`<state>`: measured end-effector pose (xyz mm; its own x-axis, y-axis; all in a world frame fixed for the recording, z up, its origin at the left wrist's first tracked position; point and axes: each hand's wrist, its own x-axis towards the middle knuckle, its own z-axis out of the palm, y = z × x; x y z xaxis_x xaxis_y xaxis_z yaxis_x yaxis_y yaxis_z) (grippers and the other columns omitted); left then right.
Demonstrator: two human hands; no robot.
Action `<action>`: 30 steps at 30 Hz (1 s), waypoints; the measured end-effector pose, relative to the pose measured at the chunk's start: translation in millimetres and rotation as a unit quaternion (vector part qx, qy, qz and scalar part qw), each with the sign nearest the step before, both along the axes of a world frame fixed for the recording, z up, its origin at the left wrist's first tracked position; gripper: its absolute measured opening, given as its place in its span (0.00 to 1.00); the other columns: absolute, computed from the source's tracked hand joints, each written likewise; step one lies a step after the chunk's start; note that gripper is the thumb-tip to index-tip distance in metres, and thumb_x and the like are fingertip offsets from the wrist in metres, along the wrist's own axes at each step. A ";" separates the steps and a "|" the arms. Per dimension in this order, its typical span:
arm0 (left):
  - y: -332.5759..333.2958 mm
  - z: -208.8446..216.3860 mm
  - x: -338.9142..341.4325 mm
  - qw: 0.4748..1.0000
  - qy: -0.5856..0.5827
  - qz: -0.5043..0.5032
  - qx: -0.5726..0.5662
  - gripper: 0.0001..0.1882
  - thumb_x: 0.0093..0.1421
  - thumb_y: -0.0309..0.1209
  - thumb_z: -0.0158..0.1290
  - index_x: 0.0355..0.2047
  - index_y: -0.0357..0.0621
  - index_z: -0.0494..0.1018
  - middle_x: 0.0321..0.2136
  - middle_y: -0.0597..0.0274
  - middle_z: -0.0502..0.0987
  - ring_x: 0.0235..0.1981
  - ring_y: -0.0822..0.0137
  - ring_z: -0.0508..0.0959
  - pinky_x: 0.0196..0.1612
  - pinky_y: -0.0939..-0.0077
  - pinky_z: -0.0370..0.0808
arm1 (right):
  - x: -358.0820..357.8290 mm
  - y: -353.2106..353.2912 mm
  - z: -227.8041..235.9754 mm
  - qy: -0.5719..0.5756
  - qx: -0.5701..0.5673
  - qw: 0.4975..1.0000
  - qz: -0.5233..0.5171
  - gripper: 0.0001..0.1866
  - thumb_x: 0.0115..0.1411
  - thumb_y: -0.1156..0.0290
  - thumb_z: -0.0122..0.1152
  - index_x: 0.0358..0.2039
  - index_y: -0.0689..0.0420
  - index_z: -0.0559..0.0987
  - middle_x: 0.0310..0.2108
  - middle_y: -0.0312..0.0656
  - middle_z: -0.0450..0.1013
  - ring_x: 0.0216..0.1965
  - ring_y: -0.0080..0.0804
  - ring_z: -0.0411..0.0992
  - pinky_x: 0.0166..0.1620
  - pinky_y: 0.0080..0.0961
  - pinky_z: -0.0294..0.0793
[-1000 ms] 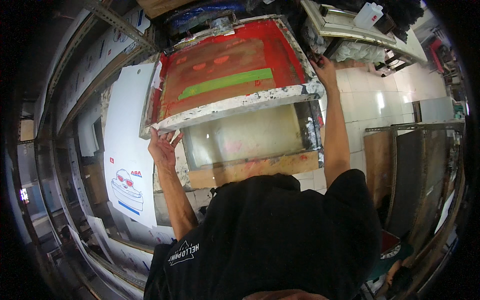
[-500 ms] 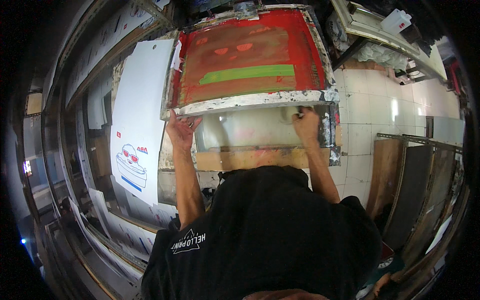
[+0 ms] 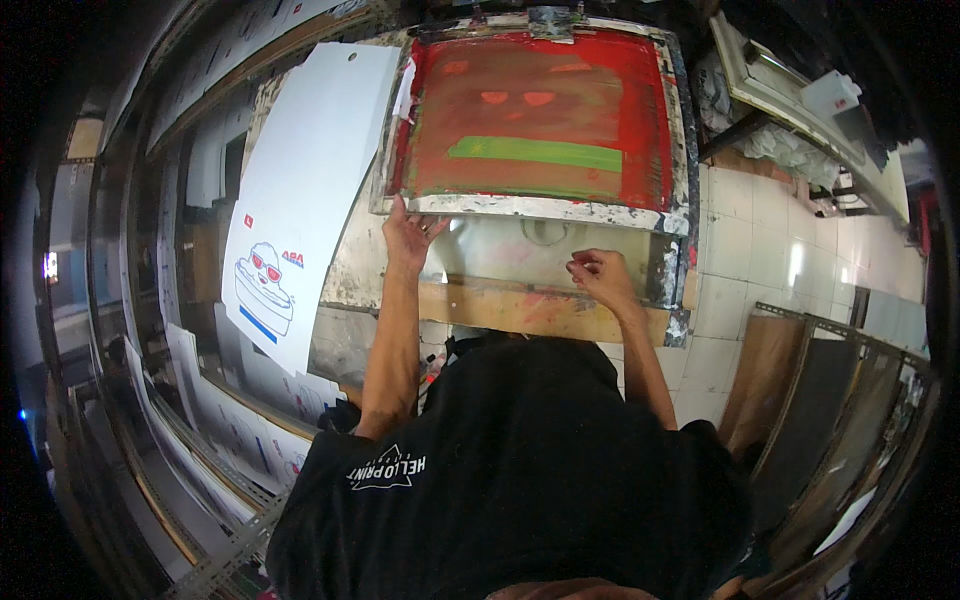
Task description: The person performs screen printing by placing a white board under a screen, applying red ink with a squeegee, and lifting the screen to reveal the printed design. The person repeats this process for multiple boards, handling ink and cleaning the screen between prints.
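At the near left corner of a screen-printing frame (image 3: 545, 207), my left hand (image 3: 408, 235) has its fingers closed round the pale wooden edge. The frame's mesh (image 3: 520, 115) is smeared with red ink and crossed by a strip of green tape (image 3: 540, 152). Below the near edge, my right hand (image 3: 603, 277) hovers over the pale, shiny print bed (image 3: 490, 255), fingertips drawn together. Whatever they hold, if anything, is too small to make out. A ring-shaped outline (image 3: 545, 232) shows on the bed, partly hidden by the frame.
Left of the frame lies a white printed sheet (image 3: 310, 170) with a blue and red cartoon drawing. Metal racks (image 3: 120, 250) holding more sheets line the left. Boards (image 3: 800, 390) stand in a rack at the right, and a white container (image 3: 832, 93) sits on a side table.
My right hand has drawn back from under the frame's near edge, and the dark thing at its fingers no longer shows. My left hand stays at the corner. The whole view has shifted.
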<state>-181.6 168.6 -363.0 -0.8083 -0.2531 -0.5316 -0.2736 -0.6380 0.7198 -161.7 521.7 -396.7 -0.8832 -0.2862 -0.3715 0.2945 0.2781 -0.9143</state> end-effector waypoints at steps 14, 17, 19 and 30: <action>15.7 -25.5 133.8 0.987 -0.055 0.045 -0.145 0.16 0.64 0.37 0.48 0.22 0.43 0.67 0.13 0.66 0.66 0.14 0.70 0.71 0.16 0.76 0.69 | 6.5 14.6 37.6 -0.052 0.035 0.997 0.046 0.14 0.55 0.72 0.62 0.39 0.67 0.77 0.29 0.42 0.76 0.27 0.24 0.74 0.30 0.20 0.73; 13.3 -47.2 198.6 0.982 -0.078 0.062 -0.160 0.21 0.63 0.40 0.49 0.16 0.44 0.65 0.11 0.65 0.64 0.11 0.70 0.69 0.16 0.76 0.70 | 8.6 0.0 40.2 -0.048 0.056 0.994 0.082 0.14 0.55 0.73 0.62 0.40 0.67 0.76 0.31 0.42 0.76 0.28 0.23 0.74 0.29 0.18 0.72; 13.0 -54.9 247.1 0.973 -0.138 0.041 -0.178 0.15 0.61 0.35 0.51 0.20 0.41 0.68 0.14 0.61 0.71 0.18 0.68 0.76 0.20 0.76 0.74 | 15.9 -13.8 39.9 -0.042 0.072 0.990 0.110 0.14 0.56 0.73 0.61 0.41 0.66 0.76 0.31 0.41 0.76 0.28 0.23 0.74 0.28 0.17 0.72; 132.1 -215.8 572.5 0.894 -0.398 0.161 -0.125 0.16 0.42 0.24 0.65 0.34 0.37 0.78 0.22 0.57 0.79 0.17 0.70 0.74 0.21 0.74 0.71 | 137.8 -91.6 51.9 -0.055 0.147 0.897 0.413 0.16 0.53 0.70 0.65 0.42 0.61 0.77 0.31 0.38 0.76 0.27 0.22 0.73 0.27 0.18 0.72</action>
<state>391.0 300.6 -578.8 -0.0624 -0.5959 -0.8006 -0.5945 -0.6221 0.5094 -23.8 430.0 -344.8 -0.3673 -0.7015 -0.6107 -0.0391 0.6677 -0.7434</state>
